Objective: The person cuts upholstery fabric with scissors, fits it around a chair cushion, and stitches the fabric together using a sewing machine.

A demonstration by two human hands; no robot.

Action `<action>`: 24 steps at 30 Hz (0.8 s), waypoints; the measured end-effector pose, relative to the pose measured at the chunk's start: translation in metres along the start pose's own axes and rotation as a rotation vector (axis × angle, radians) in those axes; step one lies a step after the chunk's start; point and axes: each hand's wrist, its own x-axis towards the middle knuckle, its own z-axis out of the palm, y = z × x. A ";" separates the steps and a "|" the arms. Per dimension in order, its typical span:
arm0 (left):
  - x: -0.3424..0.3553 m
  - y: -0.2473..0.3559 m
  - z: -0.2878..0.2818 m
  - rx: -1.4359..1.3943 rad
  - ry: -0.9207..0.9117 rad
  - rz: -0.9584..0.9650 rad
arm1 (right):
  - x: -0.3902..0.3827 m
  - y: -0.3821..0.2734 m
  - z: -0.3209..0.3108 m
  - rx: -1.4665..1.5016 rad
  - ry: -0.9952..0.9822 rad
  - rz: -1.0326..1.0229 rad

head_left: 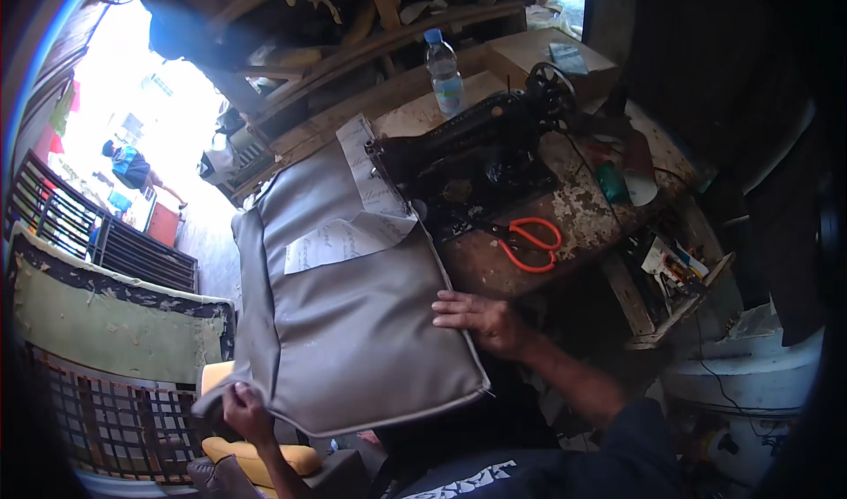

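Observation:
A large grey-brown leather-like cover [366,340] with piped seams lies across the sewing table and hangs over its near side. My left hand [247,412] pinches a folded flap at its lower left corner. My right hand [485,321] rests on its right seam, fingers stretched out over the edge. The black sewing machine [476,150] stands behind, its needle end over the cover's far right edge. Part of the cover is folded back, showing a pale printed underside [340,243]. Orange-handled scissors [534,245] lie on the table, right of the cover.
A plastic bottle [445,80] stands behind the machine. Green thread [609,183] and a dark red cone sit at the right. An open drawer [675,265] holds small tools. Worn frames [115,314] lean at the left, yellow foam [265,462] lies below. A person [132,165] is outside.

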 end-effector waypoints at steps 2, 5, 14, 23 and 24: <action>-0.003 0.008 -0.018 0.464 -0.442 0.030 | -0.012 0.003 0.012 0.088 0.038 0.040; -0.014 0.095 -0.023 0.513 -0.692 0.339 | -0.013 -0.001 0.009 0.066 0.038 0.080; 0.085 0.197 0.182 -0.008 -0.409 0.727 | -0.016 -0.009 0.017 -0.215 -0.030 0.012; 0.004 0.247 0.104 -0.631 -1.148 0.039 | 0.014 0.004 -0.002 -0.028 0.042 0.240; -0.012 0.240 0.098 -0.680 -1.171 -0.065 | 0.031 0.001 0.003 -0.081 0.207 0.190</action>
